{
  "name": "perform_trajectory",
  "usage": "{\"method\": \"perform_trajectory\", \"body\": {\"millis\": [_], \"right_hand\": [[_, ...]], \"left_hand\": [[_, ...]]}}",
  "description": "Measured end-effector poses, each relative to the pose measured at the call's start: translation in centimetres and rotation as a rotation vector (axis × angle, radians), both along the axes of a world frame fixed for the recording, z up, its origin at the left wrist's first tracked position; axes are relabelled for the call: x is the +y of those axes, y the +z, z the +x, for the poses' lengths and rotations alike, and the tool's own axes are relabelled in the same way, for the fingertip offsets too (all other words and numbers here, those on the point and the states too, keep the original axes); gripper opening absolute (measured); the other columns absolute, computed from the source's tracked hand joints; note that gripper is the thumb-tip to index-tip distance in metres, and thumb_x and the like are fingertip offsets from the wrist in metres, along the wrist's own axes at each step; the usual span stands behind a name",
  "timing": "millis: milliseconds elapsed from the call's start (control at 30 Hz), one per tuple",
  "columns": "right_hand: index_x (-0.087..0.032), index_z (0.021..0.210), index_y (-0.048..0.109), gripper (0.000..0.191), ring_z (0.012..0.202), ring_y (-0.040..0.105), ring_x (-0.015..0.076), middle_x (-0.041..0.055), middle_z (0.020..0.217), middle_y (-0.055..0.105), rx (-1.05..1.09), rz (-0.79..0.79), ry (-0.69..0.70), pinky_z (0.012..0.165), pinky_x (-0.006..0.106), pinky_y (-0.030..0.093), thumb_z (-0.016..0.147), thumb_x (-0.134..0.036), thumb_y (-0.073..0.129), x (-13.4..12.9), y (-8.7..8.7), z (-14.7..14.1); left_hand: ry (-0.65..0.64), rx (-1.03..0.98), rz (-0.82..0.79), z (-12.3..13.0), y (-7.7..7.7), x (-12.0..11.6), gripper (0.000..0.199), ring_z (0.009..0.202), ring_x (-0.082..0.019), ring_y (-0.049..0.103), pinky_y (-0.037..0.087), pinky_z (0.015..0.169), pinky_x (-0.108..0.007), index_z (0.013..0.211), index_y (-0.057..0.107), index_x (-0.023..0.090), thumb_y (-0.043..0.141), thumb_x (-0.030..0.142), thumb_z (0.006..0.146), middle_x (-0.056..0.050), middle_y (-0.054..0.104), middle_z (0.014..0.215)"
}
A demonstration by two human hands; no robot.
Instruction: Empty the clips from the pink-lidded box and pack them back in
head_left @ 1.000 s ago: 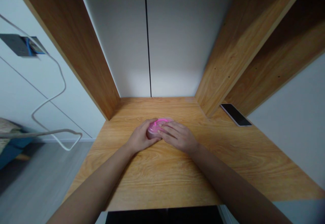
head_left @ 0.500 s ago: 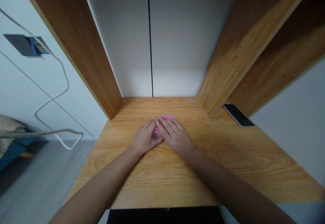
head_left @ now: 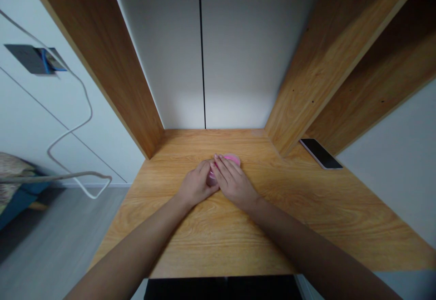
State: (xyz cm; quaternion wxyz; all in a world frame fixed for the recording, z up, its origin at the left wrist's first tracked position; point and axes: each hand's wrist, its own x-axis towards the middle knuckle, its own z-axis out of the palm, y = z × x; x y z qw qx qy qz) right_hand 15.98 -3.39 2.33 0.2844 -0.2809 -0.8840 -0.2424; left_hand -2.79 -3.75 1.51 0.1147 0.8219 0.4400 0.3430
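Two bare hands meet over a round pink tub (head_left: 233, 158) on a wood-grain desk (head_left: 204, 245), near the middle of its width and toward the far side. The left hand (head_left: 195, 184) is clamped on the tub's left side, its thumb along the near edge. The right hand (head_left: 235, 184) lies open across the top, its fingers extended side by side, and its fingertips reach the left hand. Much of the tub is hidden beneath them; its pink far-right edge and a patch between the hands show. A dark-screened phone (head_left: 320, 153) lies well apart at right, beside the foot of the right upright (head_left: 303, 86). At left, beyond the left upright (head_left: 102, 59), a pale cable (head_left: 89, 105) hangs in front of the white wall (head_left: 112, 150).
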Motion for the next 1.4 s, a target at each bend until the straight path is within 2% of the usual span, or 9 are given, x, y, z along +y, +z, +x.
{"method": "perform_trajectory", "body": {"millis": [267,433,600,700,767,933,1100,1300,1400], "right_hand": [[-0.008,0.143,0.051,0.045,0.140,0.048,0.0301,0.0190,0.146,0.054,0.038,-0.019,0.052,0.115,0.048,0.046,0.099,-0.009,0.043,0.1,0.3,0.3],[-0.008,0.143,0.052,0.046,0.141,0.047,0.0298,0.0185,0.147,0.054,0.045,-0.053,0.081,0.116,0.049,0.044,0.098,-0.009,0.043,0.0,0.4,0.6],[-0.012,0.148,0.046,0.062,0.144,0.042,0.0304,0.0173,0.151,0.050,0.040,-0.232,0.175,0.118,0.054,0.039,0.087,-0.011,0.051,0.5,1.3,1.4],[-0.015,0.151,0.042,0.069,0.143,0.041,0.0306,0.0154,0.151,0.051,0.038,-0.305,0.189,0.119,0.057,0.033,0.083,-0.016,0.057,1.2,1.8,2.6],[-0.019,0.150,0.044,0.064,0.141,0.044,0.0294,0.0142,0.148,0.053,0.090,-0.292,0.157,0.118,0.057,0.033,0.087,-0.021,0.058,1.7,1.8,3.5],[-0.023,0.144,0.051,0.056,0.128,0.056,0.0274,0.0127,0.135,0.063,0.189,-0.212,0.191,0.112,0.052,0.042,0.091,-0.036,0.065,2.6,1.5,4.9],[-0.027,0.135,0.059,0.041,0.116,0.062,0.0243,0.0083,0.124,0.069,0.295,-0.196,0.164,0.103,0.045,0.049,0.094,-0.027,0.063,2.6,1.3,5.0],[-0.027,0.117,0.071,0.024,0.087,0.065,0.0206,0.0073,0.095,0.065,0.564,-0.170,-0.031,0.078,0.035,0.057,0.095,-0.025,0.063,2.2,0.6,4.8],[-0.028,0.118,0.069,0.025,0.087,0.066,0.0195,0.0065,0.095,0.063,0.656,-0.218,-0.010,0.078,0.033,0.059,0.096,-0.023,0.060,2.1,0.5,4.7]], "left_hand": [[0.006,-0.012,-0.012,0.0,-0.4,0.2,0.072,0.126,-0.030,0.059,0.054,0.103,-0.047,0.142,0.041,0.021,0.075,0.031,0.079,-0.014,0.059,0.137],[-0.019,-0.028,-0.006,-0.3,-0.3,0.4,0.073,0.127,-0.028,0.059,0.053,0.104,-0.045,0.142,0.041,0.022,0.075,0.029,0.079,-0.013,0.058,0.139],[-0.020,-0.102,-0.027,-0.6,-0.2,0.6,0.070,0.125,-0.027,0.061,0.052,0.106,-0.044,0.140,0.044,0.023,0.077,0.032,0.078,-0.012,0.061,0.137],[0.003,-0.173,-0.077,-1.0,-0.3,0.8,0.087,0.127,-0.029,0.060,0.050,0.108,-0.047,0.146,0.037,0.022,0.082,0.035,0.073,-0.014,0.056,0.142],[0.013,-0.213,-0.106,-1.2,-0.3,0.9,0.097,0.129,-0.030,0.058,0.047,0.111,-0.049,0.150,0.031,0.022,0.085,0.035,0.070,-0.015,0.052,0.147],[-0.017,-0.282,-0.161,-1.4,-0.5,1.1,0.102,0.131,-0.031,0.056,0.043,0.114,-0.052,0.153,0.027,0.021,0.085,0.030,0.070,-0.016,0.052,0.146],[-0.054,-0.320,-0.193,-1.5,-0.6,1.3,0.106,0.133,-0.032,0.054,0.041,0.116,-0.052,0.155,0.024,0.022,0.086,0.028,0.070,-0.016,0.051,0.147],[-0.106,-0.425,-0.269,-1.3,-1.0,1.5,0.115,0.122,-0.029,0.061,0.046,0.110,-0.051,0.159,0.011,0.021,0.085,0.027,0.071,-0.016,0.059,0.134],[-0.113,-0.459,-0.272,-1.2,-1.1,1.5,0.119,0.119,-0.028,0.062,0.047,0.108,-0.050,0.160,0.005,0.022,0.085,0.025,0.071,-0.014,0.060,0.130]]}}
